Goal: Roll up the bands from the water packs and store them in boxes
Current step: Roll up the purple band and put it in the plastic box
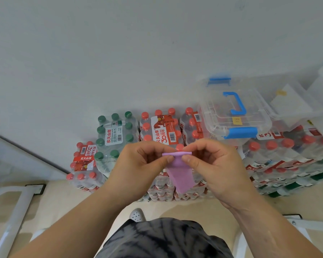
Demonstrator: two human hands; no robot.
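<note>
A flat purple band (180, 175) hangs in front of me, its top end curled into a small roll. My left hand (138, 164) pinches the roll's left side between thumb and fingers. My right hand (211, 162) pinches the right side the same way. Both hands are held above stacked water packs (162, 131) with red caps. A clear plastic box (237, 112) with a blue handle and blue latches sits closed on top of the packs to the right.
A green-capped water pack (114, 135) stands left of the red-capped ones, with a lower pack (84, 164) beside it. More clear boxes (295, 103) sit at far right. A white wall is behind. White frame legs (11, 211) stand at the left on the beige floor.
</note>
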